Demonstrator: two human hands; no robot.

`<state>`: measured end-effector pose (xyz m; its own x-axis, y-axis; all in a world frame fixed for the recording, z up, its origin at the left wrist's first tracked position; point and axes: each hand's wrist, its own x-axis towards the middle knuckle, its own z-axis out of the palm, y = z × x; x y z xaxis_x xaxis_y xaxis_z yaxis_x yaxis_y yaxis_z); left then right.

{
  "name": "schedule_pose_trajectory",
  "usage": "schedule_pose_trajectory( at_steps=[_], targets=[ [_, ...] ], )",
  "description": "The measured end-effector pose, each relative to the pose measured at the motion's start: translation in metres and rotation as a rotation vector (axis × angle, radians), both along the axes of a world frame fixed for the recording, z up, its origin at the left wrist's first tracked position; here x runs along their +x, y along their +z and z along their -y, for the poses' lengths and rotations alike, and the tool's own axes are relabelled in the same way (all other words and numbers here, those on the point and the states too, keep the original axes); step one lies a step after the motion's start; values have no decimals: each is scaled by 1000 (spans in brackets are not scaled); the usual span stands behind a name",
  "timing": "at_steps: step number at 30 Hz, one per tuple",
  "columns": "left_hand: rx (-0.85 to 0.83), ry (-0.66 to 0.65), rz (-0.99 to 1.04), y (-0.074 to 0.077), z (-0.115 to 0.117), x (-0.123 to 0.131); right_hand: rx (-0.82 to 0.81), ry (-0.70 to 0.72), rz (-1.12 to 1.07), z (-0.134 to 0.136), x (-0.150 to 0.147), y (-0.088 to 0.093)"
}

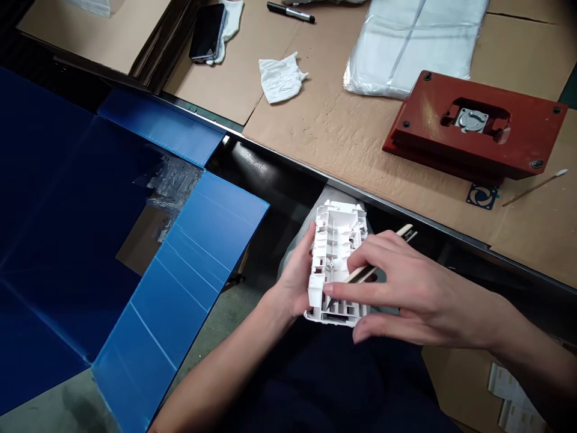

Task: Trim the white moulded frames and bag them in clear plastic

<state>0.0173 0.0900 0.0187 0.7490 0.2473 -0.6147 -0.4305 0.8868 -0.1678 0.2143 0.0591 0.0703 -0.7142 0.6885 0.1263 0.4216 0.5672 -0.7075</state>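
Note:
A white plastic housing (336, 240), open on this side with ribs and small compartments, is tilted over my lap just below the table edge. My left hand (300, 273) grips it along its left side, and part of those fingers is hidden behind it. In my right hand (401, 288) is a slim black and cream pointed tool (360, 273), whose exact kind I cannot make out. Its tip points down into the lower part of the housing. The right index finger is stretched toward the housing's left wall.
On the cardboard-covered table (315, 132) are a red fixture (487, 150) with a grey metal part, a cotton swab (536, 186), plastic bags (415, 42), a marker (291, 12), a white cloth (282, 78) and a phone (207, 33). A blue box (193, 252) stands at left.

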Motion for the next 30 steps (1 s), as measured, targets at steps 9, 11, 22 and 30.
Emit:
schedule_pose_trajectory(
  at_steps=[9, 11, 22, 30],
  targets=[
    [-44, -1, -59, 5, 0, 5, -89, 111, -52, -9, -5, -2],
    [-40, -13, -46, 6, 0, 4, -82, 107, -61, -8, -5, -3],
    [-61, -50, -31, 4, 2, 1, -49, 103, -60, -9, -8, -2],
    [-56, -32, -5, 7, 1, 0, 13, 90, -105, -6, -9, -6]
  ],
)
